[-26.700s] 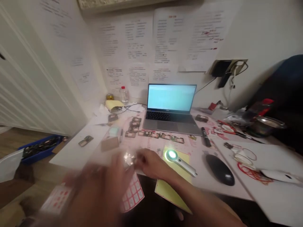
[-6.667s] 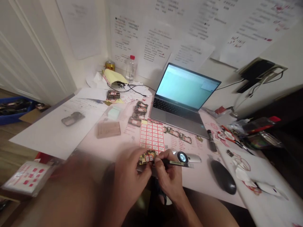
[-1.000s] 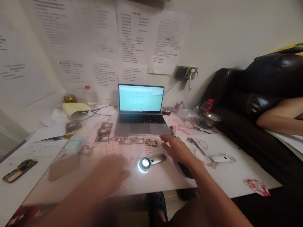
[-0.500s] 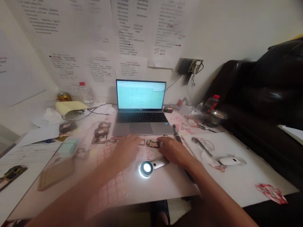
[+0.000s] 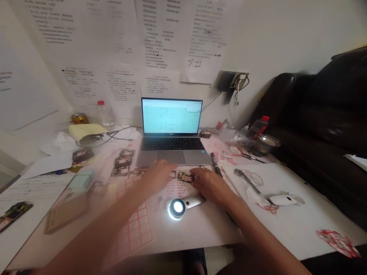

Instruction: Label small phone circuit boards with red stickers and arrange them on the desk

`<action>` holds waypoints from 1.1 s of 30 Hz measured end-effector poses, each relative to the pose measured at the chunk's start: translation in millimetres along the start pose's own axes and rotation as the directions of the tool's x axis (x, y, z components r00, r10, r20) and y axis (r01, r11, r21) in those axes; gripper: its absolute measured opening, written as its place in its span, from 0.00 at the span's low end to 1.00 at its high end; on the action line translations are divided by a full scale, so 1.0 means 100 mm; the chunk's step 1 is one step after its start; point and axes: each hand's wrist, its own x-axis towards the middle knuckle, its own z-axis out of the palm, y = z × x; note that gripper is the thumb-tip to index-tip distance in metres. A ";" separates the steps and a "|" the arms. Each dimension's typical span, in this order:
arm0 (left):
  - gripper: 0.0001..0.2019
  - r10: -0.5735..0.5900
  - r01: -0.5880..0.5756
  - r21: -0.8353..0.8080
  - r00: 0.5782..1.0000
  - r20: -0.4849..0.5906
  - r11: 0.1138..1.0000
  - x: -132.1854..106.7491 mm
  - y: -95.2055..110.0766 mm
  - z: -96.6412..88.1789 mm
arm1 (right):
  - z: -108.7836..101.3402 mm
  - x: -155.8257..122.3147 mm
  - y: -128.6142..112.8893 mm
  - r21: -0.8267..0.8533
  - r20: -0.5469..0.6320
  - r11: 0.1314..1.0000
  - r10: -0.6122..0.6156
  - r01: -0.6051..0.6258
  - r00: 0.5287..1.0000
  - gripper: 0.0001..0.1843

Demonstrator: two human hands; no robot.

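So far, several circuit boards point(image 5: 122, 162) lie set out on the table point(image 5: 200, 233); the open right hand point(image 5: 210, 185) touches another board point(image 5: 185, 176), with the open left hand point(image 5: 157, 173) just beside it.

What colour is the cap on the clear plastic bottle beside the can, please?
The bottle cap is red, in the head view.
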 end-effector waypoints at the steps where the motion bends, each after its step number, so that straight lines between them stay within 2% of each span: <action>1: 0.24 -0.002 0.002 -0.002 1.000 0.000 1.000 0.01 0.00 0.00 | 0.00 0.00 0.00 -0.006 0.000 1.000 0.001 -0.001 1.000 0.19; 8: 0.21 0.011 -0.011 -0.004 1.000 -0.029 1.000 0.01 0.03 -0.02 | -0.05 -0.04 -0.10 -0.055 -0.033 0.998 0.032 -0.034 0.999 0.20; 11: 0.19 0.021 -0.020 0.006 0.996 -0.086 1.000 -0.10 0.07 -0.11 | -0.13 -0.10 -0.12 -0.057 -0.093 0.997 0.054 -0.060 0.994 0.18; 13: 0.18 -0.007 0.007 -0.001 0.992 -0.124 1.000 -0.27 0.07 -0.19 | -0.19 -0.17 -0.15 -0.042 -0.137 0.997 0.054 -0.061 0.989 0.17; 16: 0.19 -0.114 0.111 -0.032 0.984 -0.133 0.993 -0.74 0.01 -0.31 | -0.23 -0.35 -0.31 0.002 -0.167 1.000 -0.020 0.020 0.986 0.18; 19: 0.21 -0.164 0.154 -0.080 0.978 -0.128 0.985 -1.34 -0.05 -0.35 | -0.16 -0.55 -0.63 0.052 -0.130 0.979 -0.188 0.196 0.974 0.20; 22: 0.16 -0.199 0.183 -0.163 0.976 -0.088 0.969 -1.79 0.00 -0.32 | -0.04 -0.71 -1.00 -0.003 -0.067 0.906 -0.423 0.424 0.904 0.17; 24: 0.14 -0.219 0.209 -0.199 0.975 -0.032 0.957 -1.92 0.08 -0.28 | 0.06 -0.77 -1.18 -0.081 -0.030 0.838 -0.544 0.540 0.839 0.13; 26: 0.15 -0.247 0.246 -0.198 0.969 0.022 0.949 -1.95 0.15 -0.25 | 0.14 -0.78 -1.27 -0.129 -0.009 0.796 -0.598 0.592 0.802 0.11; 29: 0.14 -0.250 0.259 -0.152 0.965 0.078 0.954 -1.95 0.19 -0.23 | 0.22 -0.75 -1.24 -0.147 -0.009 0.795 -0.597 0.589 0.802 0.14; 33: 0.12 -0.227 0.232 -0.129 0.973 0.045 0.964 -2.03 0.12 -0.22 | 0.21 -0.74 -1.12 -0.166 -0.045 0.814 -0.570 0.556 0.821 0.17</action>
